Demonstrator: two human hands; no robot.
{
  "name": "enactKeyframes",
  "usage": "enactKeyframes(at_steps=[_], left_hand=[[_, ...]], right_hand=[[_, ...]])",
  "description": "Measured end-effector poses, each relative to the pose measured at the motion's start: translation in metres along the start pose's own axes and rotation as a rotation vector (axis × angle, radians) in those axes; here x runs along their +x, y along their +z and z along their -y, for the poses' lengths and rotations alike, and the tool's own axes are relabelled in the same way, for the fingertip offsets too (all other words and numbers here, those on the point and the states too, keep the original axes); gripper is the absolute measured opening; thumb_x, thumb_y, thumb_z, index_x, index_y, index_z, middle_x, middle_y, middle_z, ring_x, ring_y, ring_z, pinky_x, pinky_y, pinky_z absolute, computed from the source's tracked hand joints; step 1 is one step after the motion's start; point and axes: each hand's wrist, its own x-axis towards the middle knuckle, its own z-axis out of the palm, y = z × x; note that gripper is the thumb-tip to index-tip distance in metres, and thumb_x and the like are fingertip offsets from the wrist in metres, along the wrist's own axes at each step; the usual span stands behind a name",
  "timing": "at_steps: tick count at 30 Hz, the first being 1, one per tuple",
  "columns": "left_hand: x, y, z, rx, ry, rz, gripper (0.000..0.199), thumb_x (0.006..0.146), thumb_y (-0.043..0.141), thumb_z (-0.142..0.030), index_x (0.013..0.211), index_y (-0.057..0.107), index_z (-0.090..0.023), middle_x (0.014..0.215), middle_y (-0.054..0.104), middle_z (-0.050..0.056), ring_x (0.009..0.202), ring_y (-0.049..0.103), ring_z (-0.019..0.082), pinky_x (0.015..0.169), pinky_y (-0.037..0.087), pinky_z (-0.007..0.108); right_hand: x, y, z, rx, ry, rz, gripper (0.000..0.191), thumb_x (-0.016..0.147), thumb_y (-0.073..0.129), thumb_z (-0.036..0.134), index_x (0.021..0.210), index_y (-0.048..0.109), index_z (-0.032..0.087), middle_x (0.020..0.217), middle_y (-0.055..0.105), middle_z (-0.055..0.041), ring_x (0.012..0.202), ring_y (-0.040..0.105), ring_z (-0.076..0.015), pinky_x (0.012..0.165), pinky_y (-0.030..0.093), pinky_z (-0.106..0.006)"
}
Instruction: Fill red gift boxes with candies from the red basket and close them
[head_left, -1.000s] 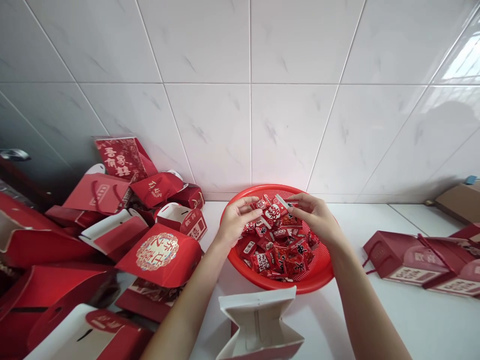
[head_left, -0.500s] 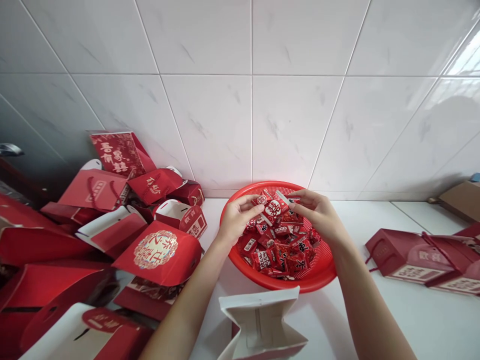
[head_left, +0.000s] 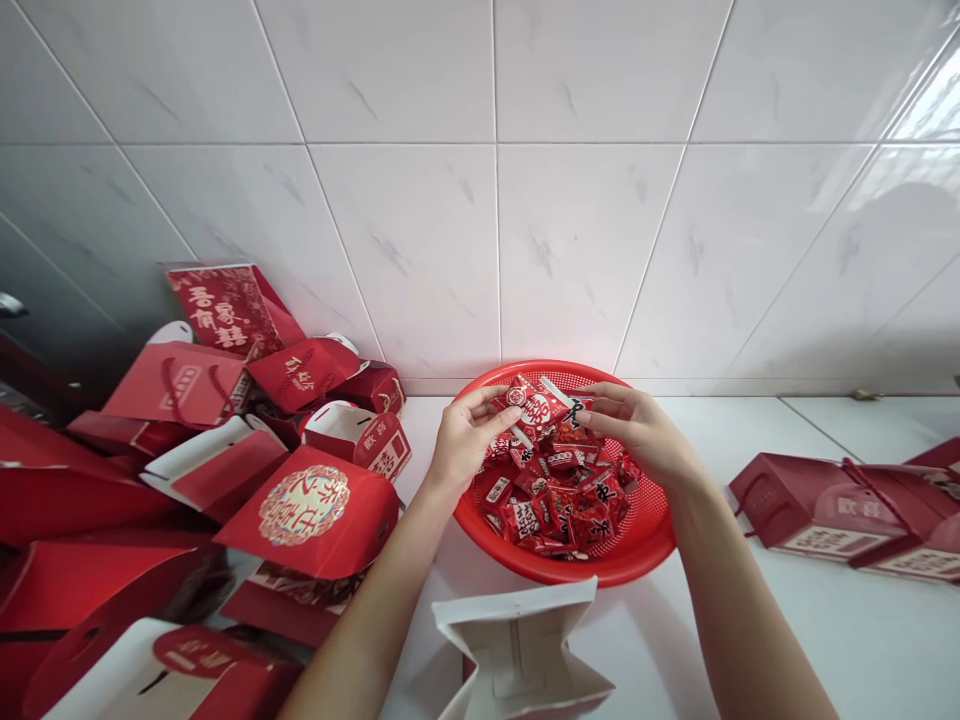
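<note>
My left hand (head_left: 466, 436) pinches a red candy packet (head_left: 535, 406) with white print and pale crimped ends, holding it tilted above the far part of a red plastic basket (head_left: 491, 545). Close to the packet's right end is my right hand (head_left: 631, 428), its thumb and fingers apart and apparently off the wrapper. Below both hands, many small red wrapped candies (head_left: 559, 500) are heaped in the basket. An open paper box (head_left: 525, 650), pale inside, stands upright in front of the basket, nearest me.
Several red gift boxes (head_left: 311, 510) are piled on the left, some with lids up. More dark red boxes with cord handles (head_left: 817, 505) lie at the right on the white counter (head_left: 817, 640). A tiled wall (head_left: 420, 250) rises directly behind the basket.
The candy packet has shifted slightly left with my left hand. My right hand's fingers have come away from its right end. The view has turned slightly.
</note>
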Motion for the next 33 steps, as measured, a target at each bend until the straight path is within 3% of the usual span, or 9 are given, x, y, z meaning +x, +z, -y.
enactKeyframes(at_steps=[4,14,18,21,28,33], left_hand=[[0.0,0.0,-0.001,-0.008,-0.007,-0.022,0.051,0.054,0.096,-0.031,0.099,0.077,-0.016,0.088,0.079,0.004,0.078,0.071,0.017,0.075,0.058,0.03],[0.0,0.001,-0.002,-0.058,0.026,-0.051,0.054,0.053,0.097,-0.034,0.1,0.077,-0.016,0.091,0.079,0.005,0.082,0.072,0.019,0.081,0.059,0.033],[0.0,0.001,-0.002,-0.067,0.013,-0.052,0.053,0.052,0.097,-0.033,0.099,0.078,-0.016,0.09,0.079,0.005,0.08,0.072,0.018,0.077,0.059,0.032],[-0.001,0.002,-0.003,-0.083,0.0,-0.05,0.054,0.051,0.097,-0.032,0.098,0.078,-0.016,0.088,0.079,0.005,0.078,0.072,0.017,0.075,0.06,0.031],[-0.001,0.002,-0.003,-0.071,0.007,-0.048,0.055,0.052,0.097,-0.032,0.101,0.078,-0.015,0.088,0.079,0.005,0.078,0.072,0.018,0.076,0.06,0.032],[0.0,0.003,-0.003,-0.079,0.019,-0.044,0.052,0.051,0.097,-0.031,0.097,0.078,-0.015,0.085,0.079,0.004,0.077,0.072,0.017,0.075,0.06,0.03]], right_hand=[[0.001,-0.004,-0.002,0.025,0.04,0.004,0.046,0.069,0.086,0.039,0.11,0.074,0.02,0.093,0.08,-0.0075,0.086,0.075,-0.0258,0.077,0.059,-0.041],[0.004,-0.012,-0.004,-0.131,-0.02,-0.054,0.026,0.067,0.083,0.036,0.085,0.073,0.02,0.089,0.078,-0.0055,0.084,0.071,-0.0235,0.075,0.055,-0.036],[0.004,-0.024,-0.01,-0.316,0.007,0.017,0.013,0.071,0.077,0.032,0.076,0.073,0.021,0.069,0.069,-0.0013,0.066,0.063,-0.0189,0.062,0.05,-0.033],[0.006,-0.032,-0.019,-0.45,0.054,0.088,0.013,0.07,0.073,0.026,0.083,0.076,0.023,0.058,0.061,0.0028,0.056,0.056,-0.0165,0.055,0.044,-0.031],[0.01,-0.038,-0.032,-0.546,0.058,0.101,0.027,0.067,0.072,0.018,0.091,0.079,0.027,0.068,0.071,0.0021,0.066,0.067,-0.0211,0.06,0.053,-0.033],[0.013,-0.037,-0.034,-0.581,0.052,0.064,0.027,0.068,0.073,0.011,0.09,0.077,0.025,0.085,0.079,-0.0042,0.086,0.074,-0.0277,0.076,0.059,-0.041]])
